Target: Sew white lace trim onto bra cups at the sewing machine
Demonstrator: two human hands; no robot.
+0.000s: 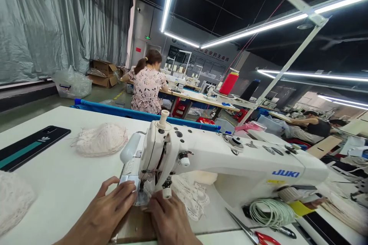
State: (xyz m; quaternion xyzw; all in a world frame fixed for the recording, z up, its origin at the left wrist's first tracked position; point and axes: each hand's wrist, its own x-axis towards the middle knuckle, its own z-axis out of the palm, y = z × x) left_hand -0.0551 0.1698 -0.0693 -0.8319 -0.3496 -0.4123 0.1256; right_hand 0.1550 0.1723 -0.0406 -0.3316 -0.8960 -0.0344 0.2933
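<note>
A white sewing machine (230, 160) stands in front of me, its needle area between my two hands. My left hand (106, 206) rests at the left of the presser foot, fingers bent and close together, fingertips on the metal plate. Just right of the needle, my right hand (169, 216) presses down with its fingers partly hidden behind the machine head. White lace fabric (191, 197) lies under the machine arm, beside my right hand. What either hand grips, if anything, is hidden.
Lace pieces (100, 139) and a dark phone (34, 147) lie on the left of the table (63, 187). Red-handled scissors (248, 229) and a coiled pale cord (270, 212) are at right. A person (148, 84) sits beyond the table.
</note>
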